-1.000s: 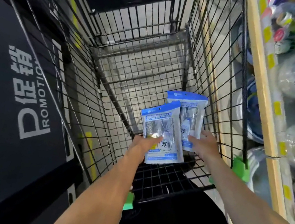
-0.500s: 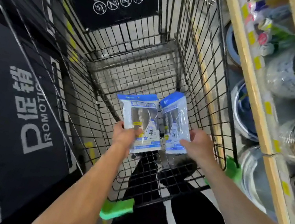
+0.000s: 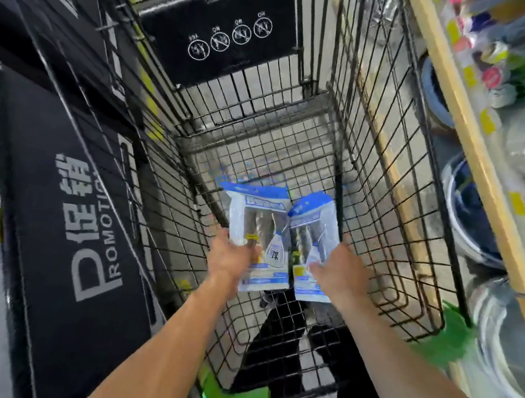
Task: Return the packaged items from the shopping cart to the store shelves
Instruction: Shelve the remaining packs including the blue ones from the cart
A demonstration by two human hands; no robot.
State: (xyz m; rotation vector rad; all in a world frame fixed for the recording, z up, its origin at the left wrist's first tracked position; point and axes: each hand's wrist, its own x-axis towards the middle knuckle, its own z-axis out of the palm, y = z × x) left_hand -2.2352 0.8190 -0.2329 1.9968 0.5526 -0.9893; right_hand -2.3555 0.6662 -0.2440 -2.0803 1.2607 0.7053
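Two blue packets are gripped above the cart: one by the left hand, one by the right hand. Both should be lifted clear of the wire, then swung toward the shelves at three o'clock.

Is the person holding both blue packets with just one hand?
No, the left hand grips one blue packet and the right hand grips the other.

The left hand grips one blue-topped packet above the shopping cart. The right hand grips a second packet just beside it, edges touching.
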